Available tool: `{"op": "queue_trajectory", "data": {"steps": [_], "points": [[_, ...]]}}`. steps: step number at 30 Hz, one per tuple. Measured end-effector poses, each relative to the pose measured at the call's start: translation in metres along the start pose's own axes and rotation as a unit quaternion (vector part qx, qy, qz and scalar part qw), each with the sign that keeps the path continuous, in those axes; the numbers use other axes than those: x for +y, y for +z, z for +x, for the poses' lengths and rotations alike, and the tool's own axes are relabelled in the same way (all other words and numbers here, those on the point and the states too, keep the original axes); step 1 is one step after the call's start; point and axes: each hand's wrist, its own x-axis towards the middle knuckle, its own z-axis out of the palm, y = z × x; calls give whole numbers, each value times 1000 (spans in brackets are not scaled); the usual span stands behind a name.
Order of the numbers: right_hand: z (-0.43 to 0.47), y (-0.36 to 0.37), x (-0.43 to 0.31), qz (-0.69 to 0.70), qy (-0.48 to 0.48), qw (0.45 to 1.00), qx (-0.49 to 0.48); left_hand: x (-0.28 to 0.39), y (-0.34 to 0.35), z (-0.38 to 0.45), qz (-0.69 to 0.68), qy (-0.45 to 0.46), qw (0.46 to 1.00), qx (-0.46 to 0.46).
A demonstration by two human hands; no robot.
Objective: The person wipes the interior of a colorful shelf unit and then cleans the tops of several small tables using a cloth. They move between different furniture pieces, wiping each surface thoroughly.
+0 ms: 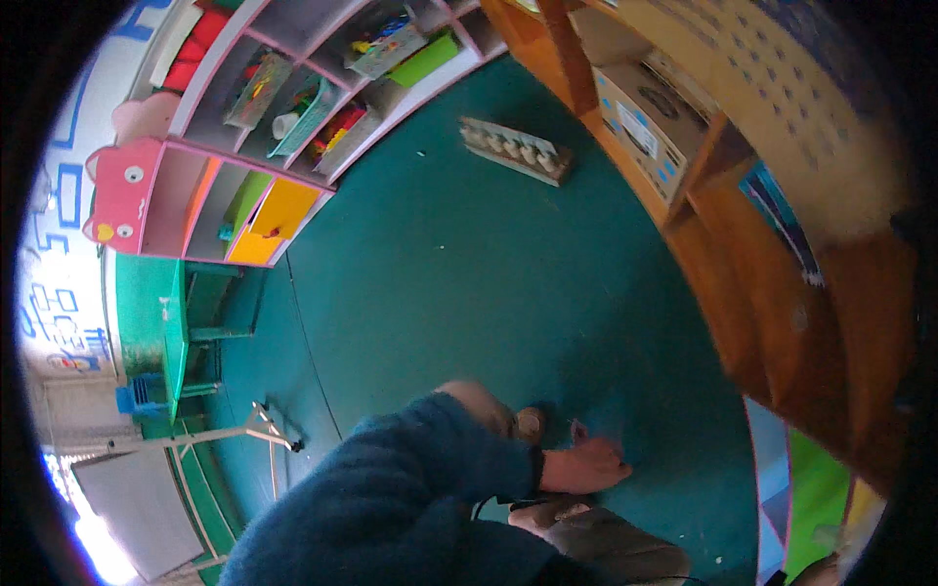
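Observation:
My left hand reaches down from a blue fleece sleeve, low over the dark green floor. Its fingers look curled, and the blur hides whether anything is between them. A small pinkish shape shows just above the hand; I cannot tell whether it is a finger or a separate thing. Close by are a brown shoe and my beige trouser leg. My right hand is not in view.
A wooden rack with several pale knobs lies on the floor ahead. Pink-edged shelves hold bins of toys at the upper left. Along the right runs a wooden shelf unit with a cardboard box. At left stand a green table and a metal-framed board.

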Motion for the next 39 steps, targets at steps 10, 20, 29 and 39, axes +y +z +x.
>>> {"op": "queue_trajectory", "data": {"steps": [10,20,29,39], "points": [[8,-31,-38,16,-42,998,-51,-42,-13,17,77,-224,968,87],[26,-78,-52,21,-63,986,-153,-2,-101,-50,27,-284,941,181],[-7,-182,-123,-13,-215,864,-454,40,-270,-178,-230,-223,942,101],[48,-550,-437,660,-273,481,-508,57,-414,-223,-474,-281,822,142]]}}
